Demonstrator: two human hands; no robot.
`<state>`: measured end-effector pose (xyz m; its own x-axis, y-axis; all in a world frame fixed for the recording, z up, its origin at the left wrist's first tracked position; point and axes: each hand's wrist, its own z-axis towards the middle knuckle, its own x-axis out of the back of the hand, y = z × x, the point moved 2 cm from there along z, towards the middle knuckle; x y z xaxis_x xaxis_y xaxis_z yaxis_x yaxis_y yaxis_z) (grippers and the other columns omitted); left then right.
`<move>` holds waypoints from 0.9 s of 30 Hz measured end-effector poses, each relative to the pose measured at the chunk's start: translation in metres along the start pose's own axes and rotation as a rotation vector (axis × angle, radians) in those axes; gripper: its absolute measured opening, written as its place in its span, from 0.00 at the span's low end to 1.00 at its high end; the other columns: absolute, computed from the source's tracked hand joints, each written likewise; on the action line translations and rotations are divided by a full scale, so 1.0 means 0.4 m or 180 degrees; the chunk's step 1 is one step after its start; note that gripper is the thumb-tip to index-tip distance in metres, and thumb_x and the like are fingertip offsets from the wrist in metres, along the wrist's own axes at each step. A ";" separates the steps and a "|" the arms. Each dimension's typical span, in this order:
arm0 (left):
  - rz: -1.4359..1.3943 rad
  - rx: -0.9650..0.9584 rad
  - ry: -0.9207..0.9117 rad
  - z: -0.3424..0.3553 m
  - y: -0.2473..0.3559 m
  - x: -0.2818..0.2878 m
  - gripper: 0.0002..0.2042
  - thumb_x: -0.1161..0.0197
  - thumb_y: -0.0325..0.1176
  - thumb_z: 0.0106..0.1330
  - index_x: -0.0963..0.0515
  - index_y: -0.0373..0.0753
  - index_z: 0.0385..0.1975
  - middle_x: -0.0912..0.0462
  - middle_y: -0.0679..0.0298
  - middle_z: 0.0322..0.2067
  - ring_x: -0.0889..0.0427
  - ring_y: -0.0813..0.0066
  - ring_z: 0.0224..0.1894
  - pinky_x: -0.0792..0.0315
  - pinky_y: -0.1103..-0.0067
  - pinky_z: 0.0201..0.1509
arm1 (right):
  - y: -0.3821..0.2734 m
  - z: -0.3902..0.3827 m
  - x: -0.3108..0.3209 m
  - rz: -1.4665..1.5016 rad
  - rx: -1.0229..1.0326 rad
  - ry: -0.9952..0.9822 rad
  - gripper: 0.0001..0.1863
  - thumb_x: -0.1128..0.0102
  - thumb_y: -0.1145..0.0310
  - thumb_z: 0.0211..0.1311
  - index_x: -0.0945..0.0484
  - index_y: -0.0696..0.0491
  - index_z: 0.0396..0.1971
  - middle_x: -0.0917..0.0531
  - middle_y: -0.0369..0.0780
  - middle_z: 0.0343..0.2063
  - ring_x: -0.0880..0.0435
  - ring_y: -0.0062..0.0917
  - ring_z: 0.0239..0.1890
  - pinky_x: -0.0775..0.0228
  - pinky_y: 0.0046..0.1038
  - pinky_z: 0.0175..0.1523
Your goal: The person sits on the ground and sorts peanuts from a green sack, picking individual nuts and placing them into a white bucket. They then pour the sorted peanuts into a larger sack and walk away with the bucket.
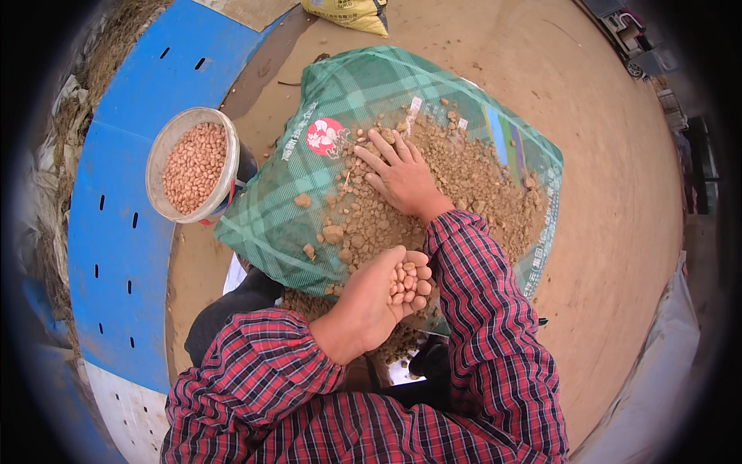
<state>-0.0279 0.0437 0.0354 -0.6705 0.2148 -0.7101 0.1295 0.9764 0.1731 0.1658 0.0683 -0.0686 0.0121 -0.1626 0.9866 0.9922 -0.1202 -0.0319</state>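
Observation:
My left hand [362, 303] is cupped palm up, with curled fingers around a small heap of pinkish peanut kernels [403, 283]. Ahead of it, my right hand [408, 179] lies palm down with fingers spread on crumbly brown soil [471, 203]. Whatever lies under that palm is hidden. A few pale kernels show among the clods near its fingertips. The soil is spread over a green plaid woven sack [267, 213]. To the left stands a bucket [157, 185] with a pale rim, nearly full of peanut kernels [195, 168].
Blue slotted panels [116, 182] run along the left side, beside the brown ground [610, 209]. A yellow sack [352, 14] lies at the far edge. Larger clods [333, 234] sit at the soil's left side. A vehicle [638, 62] shows at the far right.

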 end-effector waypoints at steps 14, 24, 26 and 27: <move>0.0033 0.0159 -0.0049 0.020 -0.021 0.004 0.14 0.51 0.39 0.72 0.23 0.36 0.39 0.20 0.62 0.33 0.21 0.71 0.32 0.25 0.76 0.36 | 0.229 -0.215 0.077 0.0197 -0.1650 -0.0009 0.26 0.59 0.50 0.71 0.39 0.42 0.66 0.37 0.43 0.66 0.38 0.43 0.66 0.47 0.45 0.67; 0.0090 0.0158 -0.0041 0.029 -0.023 -0.004 0.13 0.52 0.39 0.72 0.24 0.36 0.39 0.20 0.62 0.33 0.21 0.72 0.32 0.25 0.77 0.36 | 0.094 -0.212 0.090 0.0208 -0.0682 0.0504 0.24 0.44 0.62 0.63 0.31 0.54 0.57 0.31 0.46 0.59 0.35 0.44 0.63 0.40 0.39 0.64; 0.0093 0.0156 -0.0057 0.030 -0.022 -0.007 0.13 0.52 0.39 0.73 0.24 0.36 0.39 0.20 0.62 0.33 0.21 0.72 0.32 0.25 0.77 0.36 | 0.035 -0.215 0.086 0.0510 -0.0559 0.0082 0.24 0.43 0.61 0.62 0.29 0.54 0.57 0.32 0.46 0.60 0.36 0.45 0.64 0.40 0.38 0.65; 0.0096 0.0155 -0.0055 0.030 -0.021 -0.007 0.13 0.52 0.39 0.73 0.24 0.36 0.39 0.20 0.62 0.33 0.21 0.72 0.32 0.25 0.77 0.36 | 0.008 -0.219 0.094 0.0593 -0.0287 0.0156 0.22 0.43 0.61 0.61 0.27 0.54 0.54 0.29 0.45 0.58 0.34 0.44 0.63 0.38 0.38 0.63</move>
<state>-0.0183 0.0350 0.0278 -0.6532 0.2441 -0.7168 0.1852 0.9694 0.1615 0.1588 -0.0239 -0.0456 0.1861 -0.2375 0.9534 0.9583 -0.1704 -0.2295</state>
